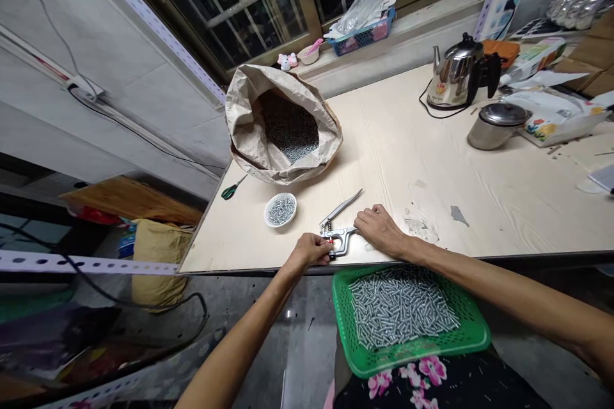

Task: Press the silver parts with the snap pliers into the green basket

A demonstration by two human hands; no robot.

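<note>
Silver hand-press pliers (343, 238) lie near the table's front edge, their upper handle raised away from the lower one. My right hand (378, 229) is closed around the lower handle's end. At the head of the pliers, my left hand (313, 249) pinches with thumb and fingers; whatever is between them is too small to make out. A white bowl (280, 210) of small metal pieces stands just beyond my left hand. Below the table edge, a green basket (412, 358) full of short metal pins rests on my lap.
A large open paper sack (240, 112) with many metal pieces inside stands at the back left. Green-handled scissors (230, 192) lie near the left edge. An electric kettle (453, 77) and a lidded metal cup (494, 131) stand at the right, beside assorted packages.
</note>
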